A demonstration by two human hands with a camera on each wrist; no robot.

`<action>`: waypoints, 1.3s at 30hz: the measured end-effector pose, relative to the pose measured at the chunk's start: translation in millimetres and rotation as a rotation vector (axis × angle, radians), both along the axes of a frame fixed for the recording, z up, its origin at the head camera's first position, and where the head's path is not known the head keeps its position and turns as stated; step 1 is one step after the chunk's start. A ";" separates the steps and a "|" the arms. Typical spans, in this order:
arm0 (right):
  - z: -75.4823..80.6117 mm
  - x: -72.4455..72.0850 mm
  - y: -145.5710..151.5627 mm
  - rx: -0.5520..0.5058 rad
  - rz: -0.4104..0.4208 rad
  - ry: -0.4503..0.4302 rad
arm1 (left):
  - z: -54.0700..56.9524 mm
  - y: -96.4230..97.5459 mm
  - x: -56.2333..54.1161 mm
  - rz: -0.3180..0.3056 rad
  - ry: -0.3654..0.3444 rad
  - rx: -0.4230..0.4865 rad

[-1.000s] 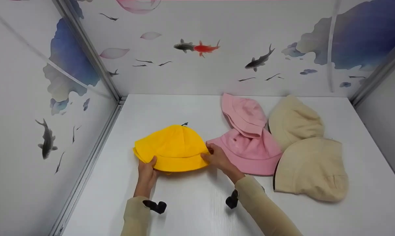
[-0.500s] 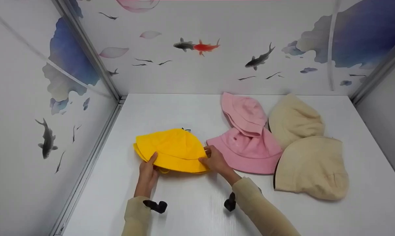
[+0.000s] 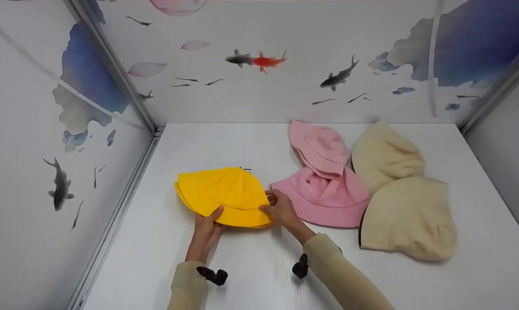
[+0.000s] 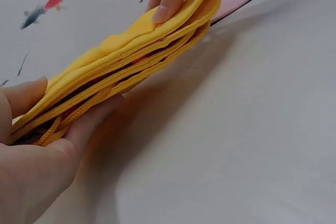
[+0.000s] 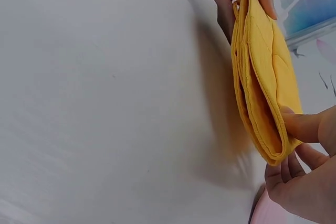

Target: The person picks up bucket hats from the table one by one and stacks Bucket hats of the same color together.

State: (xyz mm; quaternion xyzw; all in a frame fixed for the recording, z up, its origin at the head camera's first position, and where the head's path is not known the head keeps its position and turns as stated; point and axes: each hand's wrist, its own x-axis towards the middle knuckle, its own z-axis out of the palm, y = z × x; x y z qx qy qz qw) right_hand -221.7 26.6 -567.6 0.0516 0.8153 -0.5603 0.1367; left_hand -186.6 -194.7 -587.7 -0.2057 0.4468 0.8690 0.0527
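Observation:
A yellow bucket hat (image 3: 225,193), folded flat in layers, is held between both hands over the white table. My left hand (image 3: 205,230) grips its front brim left of the middle, thumb on top and fingers underneath. At the right end of the brim, my right hand (image 3: 281,211) pinches the cloth between thumb and fingers. In the left wrist view the stacked brim edges of the hat (image 4: 115,61) face the camera, and a yellow braided cord (image 4: 84,109) shows between the layers by the left hand. A shadow falls on the table below the hat in the right wrist view.
Right of the yellow hat lie two pink bucket hats (image 3: 328,200), one overlapping the other. Farther right are two beige hats (image 3: 408,219), also overlapping. White panels with painted fish (image 3: 268,60) enclose the white table (image 3: 251,275) at the back and sides.
My left hand has shifted right along the brim of the yellow hat. The hat's crown has tipped lower, while my right hand keeps its pinch at the right end.

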 end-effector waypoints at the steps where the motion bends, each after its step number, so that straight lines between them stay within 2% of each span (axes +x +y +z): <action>1: -1.0 -0.1 0.2 -0.001 -0.001 0.002 | -0.5 0.7 -0.1 0.005 0.005 -0.016; 3: -3.3 -0.4 1.4 -0.001 0.006 0.004 | -1.3 1.4 -0.6 0.017 0.014 -0.047; 6: -5.5 -0.7 4.5 -0.018 0.023 -0.005 | -1.7 1.8 -1.7 0.047 0.004 -0.056; 11: -4.4 0.5 10.1 -0.061 0.039 -0.009 | -1.2 3.0 -3.5 0.060 0.016 -0.049; 15: -1.6 1.0 9.7 -0.077 0.008 0.010 | 0.2 7.0 -5.2 0.077 0.016 -0.006; 20: 2.3 -0.6 2.6 -0.085 -0.044 0.015 | 7.4 17.0 -7.6 0.120 0.010 0.098; 23: 2.6 -0.6 -0.5 -0.089 -0.047 0.000 | 8.5 21.9 -6.3 0.087 0.017 0.093; 28: 0.7 1.4 -0.3 -0.097 -0.015 0.004 | 4.9 21.7 -0.5 0.023 0.016 0.012; 33: 2.8 3.4 6.7 -0.130 0.012 0.018 | 5.9 17.4 -1.1 0.033 0.019 -0.016; 39: 7.0 2.6 19.8 -0.214 -0.052 0.058 | 7.6 12.4 -5.0 0.046 -0.006 -0.013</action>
